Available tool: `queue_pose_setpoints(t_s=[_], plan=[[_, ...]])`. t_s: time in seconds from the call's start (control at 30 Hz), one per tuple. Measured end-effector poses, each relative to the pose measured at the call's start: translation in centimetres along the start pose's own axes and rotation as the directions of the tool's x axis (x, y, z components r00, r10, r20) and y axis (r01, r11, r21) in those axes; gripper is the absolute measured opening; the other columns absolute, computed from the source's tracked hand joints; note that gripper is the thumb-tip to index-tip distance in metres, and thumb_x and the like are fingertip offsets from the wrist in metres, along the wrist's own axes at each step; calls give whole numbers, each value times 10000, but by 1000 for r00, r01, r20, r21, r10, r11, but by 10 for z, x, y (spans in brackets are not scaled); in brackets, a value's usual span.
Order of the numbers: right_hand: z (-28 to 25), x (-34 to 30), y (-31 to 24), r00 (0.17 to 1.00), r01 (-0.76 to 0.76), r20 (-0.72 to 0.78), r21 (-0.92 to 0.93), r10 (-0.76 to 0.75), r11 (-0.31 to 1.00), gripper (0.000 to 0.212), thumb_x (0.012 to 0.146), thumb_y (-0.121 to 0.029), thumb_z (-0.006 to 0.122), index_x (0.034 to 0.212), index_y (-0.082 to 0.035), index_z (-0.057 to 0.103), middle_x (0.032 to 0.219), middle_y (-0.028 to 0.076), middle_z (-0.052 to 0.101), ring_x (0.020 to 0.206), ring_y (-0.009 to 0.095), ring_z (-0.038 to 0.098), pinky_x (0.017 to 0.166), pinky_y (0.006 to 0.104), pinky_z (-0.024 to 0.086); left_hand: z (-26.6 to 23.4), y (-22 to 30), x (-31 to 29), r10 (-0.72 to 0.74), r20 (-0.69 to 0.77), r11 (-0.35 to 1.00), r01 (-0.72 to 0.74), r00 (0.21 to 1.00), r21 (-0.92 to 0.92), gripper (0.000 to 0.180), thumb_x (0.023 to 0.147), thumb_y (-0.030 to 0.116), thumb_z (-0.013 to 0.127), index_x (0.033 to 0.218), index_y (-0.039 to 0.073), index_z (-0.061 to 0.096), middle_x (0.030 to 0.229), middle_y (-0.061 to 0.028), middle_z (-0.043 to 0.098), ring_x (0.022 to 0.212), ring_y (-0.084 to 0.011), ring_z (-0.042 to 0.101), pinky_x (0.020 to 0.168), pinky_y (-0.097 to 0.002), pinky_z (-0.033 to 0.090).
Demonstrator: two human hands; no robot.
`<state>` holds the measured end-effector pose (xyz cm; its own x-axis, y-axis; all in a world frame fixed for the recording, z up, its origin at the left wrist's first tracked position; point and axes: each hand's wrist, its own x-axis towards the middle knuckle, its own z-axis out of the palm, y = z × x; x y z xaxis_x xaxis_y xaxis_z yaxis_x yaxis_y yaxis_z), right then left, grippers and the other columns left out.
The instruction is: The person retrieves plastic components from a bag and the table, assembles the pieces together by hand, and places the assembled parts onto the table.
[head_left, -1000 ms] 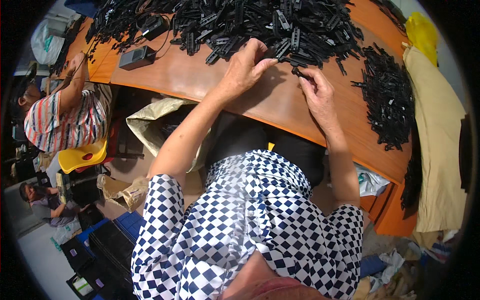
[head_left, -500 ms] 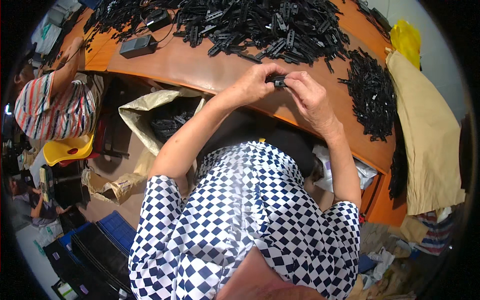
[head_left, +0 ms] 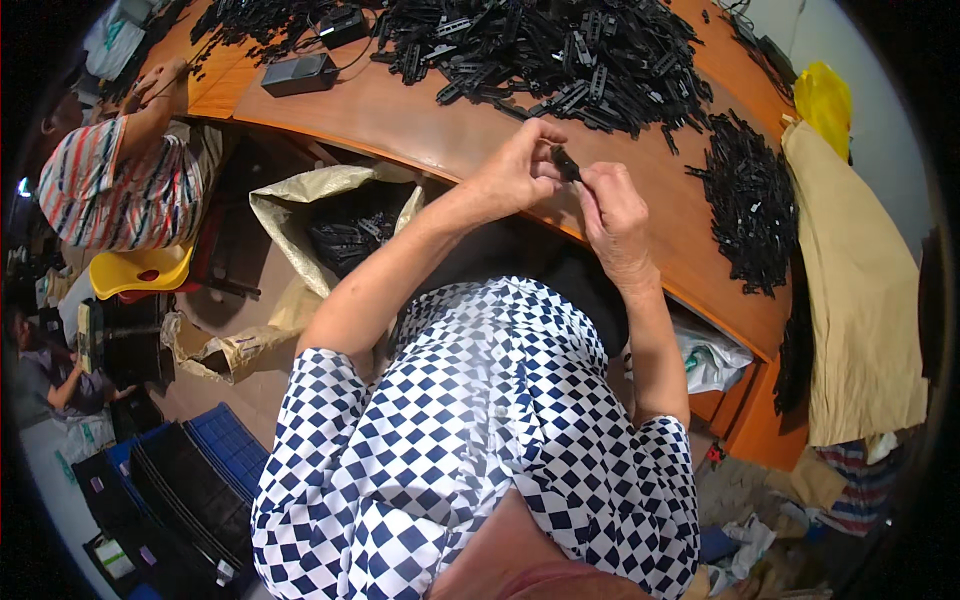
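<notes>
A small black plastic part point(head_left: 566, 164) is held up over the front edge of the table, tilted between my two hands. My right hand point(head_left: 614, 212) pinches its lower end between thumb and fingers. At the upper end, the curled fingers of my left hand point(head_left: 515, 172) are round it, thumb below. My fingers hide part of its shape. Beyond my hands lies a large heap of long black plastic parts point(head_left: 560, 60). A second heap of thinner black pieces point(head_left: 750, 200) spreads along the table's right side.
A black box with a cable point(head_left: 300, 75) stands on the wooden table point(head_left: 400, 120). Below its edge, an open woven sack point(head_left: 290, 205) holds black parts. Brown paper point(head_left: 850, 290) hangs at the right. Another person in a striped shirt point(head_left: 125, 185) works at the left.
The black part has turned from roughly level to a steep tilt. My right hand has moved a little down and turned, and the left hand's fingers have spread somewhat.
</notes>
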<state>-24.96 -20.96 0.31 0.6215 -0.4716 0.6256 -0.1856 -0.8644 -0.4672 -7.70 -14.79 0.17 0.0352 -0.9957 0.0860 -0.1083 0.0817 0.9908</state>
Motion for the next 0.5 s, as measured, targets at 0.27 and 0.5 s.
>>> queue_pose_setpoints(t_s=[0.27, 0.5], plan=[[22, -4, -9, 986, -140, -75, 108, 149, 984, 165, 764, 66, 630, 907, 1, 578, 854, 152, 560, 758, 339, 590, 651, 385, 482, 17, -19, -18, -137, -163, 899, 53, 977, -435, 380, 843, -1, 589, 1201, 1, 462, 1097, -81, 578, 986, -142, 584, 870, -253, 479], [35, -1, -12, 965, -213, -115, 171, 235, 962, 137, 786, 53, 604, 913, 5, 585, 879, 159, 564, 771, 332, 599, 652, 375, 490, 29, -27, -14, -120, -288, 835, -60, 950, -548, 268, 898, 122, 619, 1112, 23, 494, 1000, -65, 617, 871, -127, 625, 758, -260, 530]])
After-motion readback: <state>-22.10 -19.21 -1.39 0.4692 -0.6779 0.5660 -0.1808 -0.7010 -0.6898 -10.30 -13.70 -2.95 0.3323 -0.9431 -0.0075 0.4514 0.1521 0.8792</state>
